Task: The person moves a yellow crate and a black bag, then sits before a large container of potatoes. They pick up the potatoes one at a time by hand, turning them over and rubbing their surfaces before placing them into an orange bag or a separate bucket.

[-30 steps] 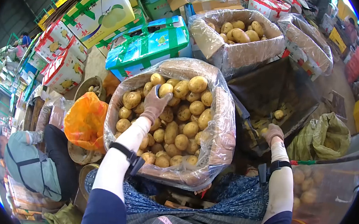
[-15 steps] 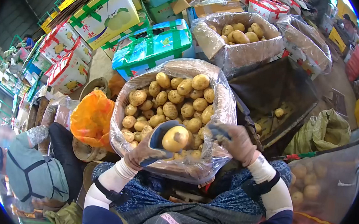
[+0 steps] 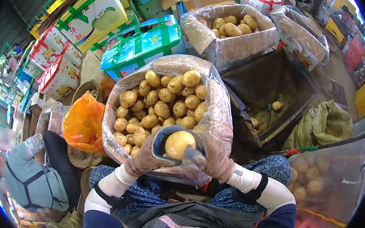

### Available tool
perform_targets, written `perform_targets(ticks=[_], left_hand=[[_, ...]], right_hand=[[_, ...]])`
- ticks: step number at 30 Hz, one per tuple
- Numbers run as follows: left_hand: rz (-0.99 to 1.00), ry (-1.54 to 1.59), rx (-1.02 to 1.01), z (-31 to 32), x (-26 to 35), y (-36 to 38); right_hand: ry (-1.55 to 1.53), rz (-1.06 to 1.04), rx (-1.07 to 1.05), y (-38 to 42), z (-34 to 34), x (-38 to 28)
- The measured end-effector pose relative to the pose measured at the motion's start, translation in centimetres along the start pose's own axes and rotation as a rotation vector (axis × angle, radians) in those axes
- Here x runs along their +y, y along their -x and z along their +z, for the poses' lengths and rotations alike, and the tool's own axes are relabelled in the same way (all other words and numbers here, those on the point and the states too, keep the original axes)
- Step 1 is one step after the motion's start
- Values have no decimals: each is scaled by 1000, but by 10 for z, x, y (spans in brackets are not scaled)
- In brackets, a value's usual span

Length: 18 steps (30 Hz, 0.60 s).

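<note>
A large, smooth yellow potato (image 3: 179, 144) is held over the near edge of a plastic-lined box (image 3: 221, 101). My left hand (image 3: 149, 151), in a brown and blue work glove, cups it from the left with fingers curled around it. From the right, my right hand (image 3: 212, 155) in a similar glove closes in against the potato, its blue fingertips at the potato's lower right side. Behind both hands the box is heaped with potatoes (image 3: 162, 108), several with dark soil patches.
Right of the box stands a dark open bin (image 3: 277, 74) with a few potatoes, beside a green sack (image 3: 322, 130). An orange bag (image 3: 84, 122) lies left. Beyond are a blue carton (image 3: 143, 43) and another potato box (image 3: 236, 49). A person (image 3: 34, 170) sits at lower left.
My right hand has come left from the box's right side to the potato, which my left hand still holds. The potato's dark spot no longer shows. The view has shifted slightly.
</note>
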<state>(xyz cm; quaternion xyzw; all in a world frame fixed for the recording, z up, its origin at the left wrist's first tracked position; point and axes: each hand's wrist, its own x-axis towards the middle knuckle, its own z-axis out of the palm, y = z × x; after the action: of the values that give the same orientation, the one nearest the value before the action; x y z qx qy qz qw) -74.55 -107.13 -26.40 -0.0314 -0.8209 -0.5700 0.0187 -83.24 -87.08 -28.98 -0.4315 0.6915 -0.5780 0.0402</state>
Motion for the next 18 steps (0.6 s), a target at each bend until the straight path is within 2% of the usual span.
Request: perform_targets(ticks=[2,4,6,9,10,11,12,14,16,17,18], left_hand=[[0,148,-46,0,-1,2],[-13,234,-38,2,-8,3],[-27,317,-26,3,-13,5],[25,185,74,-3,-10,7],[126,-55,85,-6,0,6],[223,-295,96,-8,7,4],[220,-296,103,-10,10,4],[288,-369,67,-9,13,2],[312,-351,41,-6,12,2],[323,-368,12,-4,12,3],[334,-385,-17,-2,14,3]], right_hand=[[105,167,9,-1,-1,2],[131,147,54,-4,-5,0],[-20,247,2,-5,-6,9],[-4,153,-36,-1,-6,26],[-6,149,-41,-3,-11,23],[-419,515,-176,-8,-18,17],[-831,882,-311,-10,-22,13],[-908,887,-385,-4,-19,23],[-889,845,-585,1,-15,37],[-886,846,-589,4,-9,40],[-831,842,-485,7,-3,43]])
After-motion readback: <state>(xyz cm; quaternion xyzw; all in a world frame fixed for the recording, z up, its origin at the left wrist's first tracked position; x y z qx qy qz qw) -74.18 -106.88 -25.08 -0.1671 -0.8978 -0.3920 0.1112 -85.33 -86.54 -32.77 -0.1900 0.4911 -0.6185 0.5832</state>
